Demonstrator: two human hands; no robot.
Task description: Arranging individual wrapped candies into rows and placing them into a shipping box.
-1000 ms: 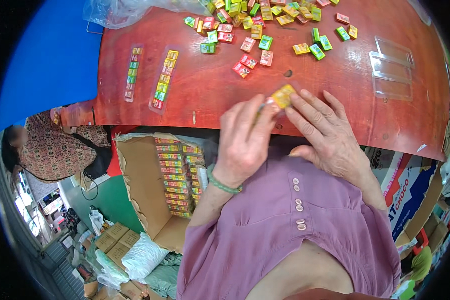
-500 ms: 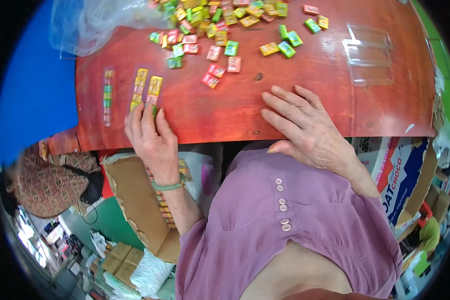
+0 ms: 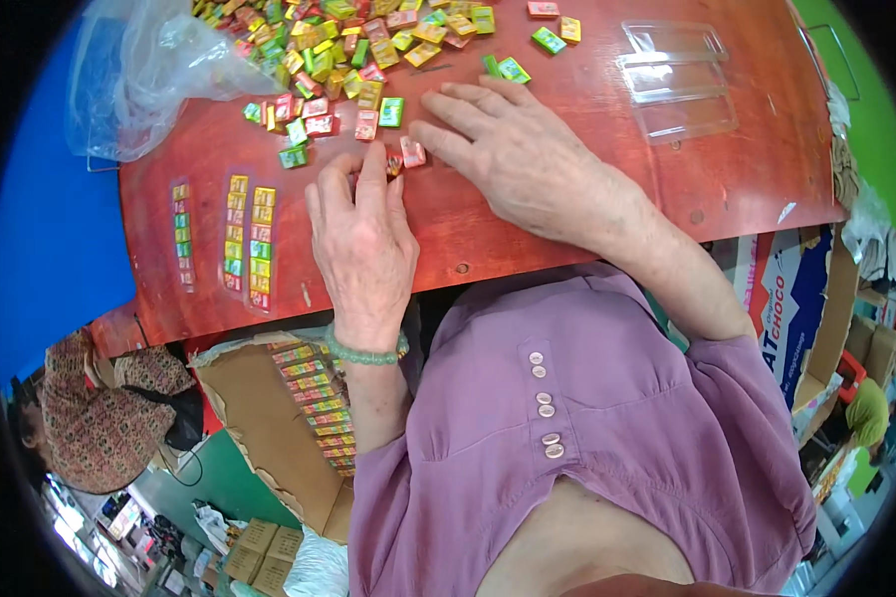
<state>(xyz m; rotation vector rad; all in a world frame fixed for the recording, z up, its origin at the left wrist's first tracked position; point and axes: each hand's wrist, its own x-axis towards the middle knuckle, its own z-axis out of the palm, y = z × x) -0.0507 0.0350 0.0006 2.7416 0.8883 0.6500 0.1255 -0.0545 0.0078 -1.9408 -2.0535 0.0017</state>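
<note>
My left hand (image 3: 364, 234), with a green bead bracelet on its wrist, reaches over the table's near half. Its thumb and index finger are closed about a small red box (image 3: 394, 163), partly hidden by the fingers. A pink-and-white box (image 3: 412, 151) lies just right of it. My right hand (image 3: 528, 164) is open, palm down, fingers stretched left over the table; anything beneath it is hidden. Green box (image 3: 513, 70) lies just beyond its knuckles. At the left lie three clear strips filled with small coloured boxes: a left strip (image 3: 182, 239), a middle strip (image 3: 235, 234) and a right strip (image 3: 262, 249).
A heap of small coloured boxes (image 3: 343, 40) covers the red table's (image 3: 587, 249) far side, beside a clear plastic bag (image 3: 139, 90). An empty clear tray (image 3: 677, 85) lies at the right. Below the near edge, an opened carton (image 3: 254, 398) contains rows of filled strips.
My left hand has left the strips and moved right to the red box. My right hand has moved farther in and left, toward the heap. The whole view has shifted.
</note>
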